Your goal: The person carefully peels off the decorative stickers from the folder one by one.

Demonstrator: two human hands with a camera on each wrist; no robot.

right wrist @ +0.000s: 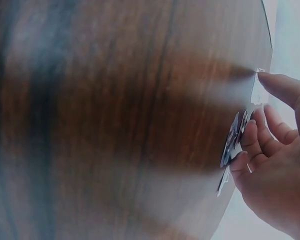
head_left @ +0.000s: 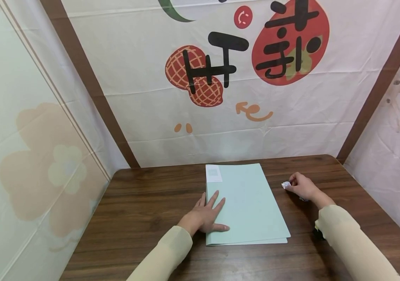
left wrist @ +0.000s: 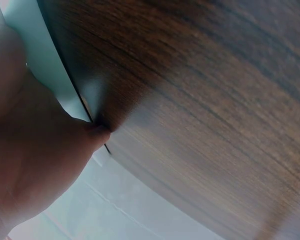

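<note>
A pale green folder (head_left: 245,203) lies closed on the table, a white label at its upper left corner. My left hand (head_left: 205,216) rests on its left edge with fingers spread; the left wrist view shows that hand (left wrist: 45,145) against the green cover (left wrist: 45,55). To the right of the folder, my right hand (head_left: 304,186) pinches a small whitish piece (head_left: 286,185) between thumb and finger. The right wrist view has the piece (right wrist: 259,90) at the thumb tip, and thin patterned pieces (right wrist: 231,140) beside the other fingers of the hand (right wrist: 277,150).
A small black object (head_left: 318,233) is partly hidden under the right sleeve. The brown wooden table (head_left: 140,210) ends at a white printed curtain (head_left: 143,117) behind, with more curtain on both sides.
</note>
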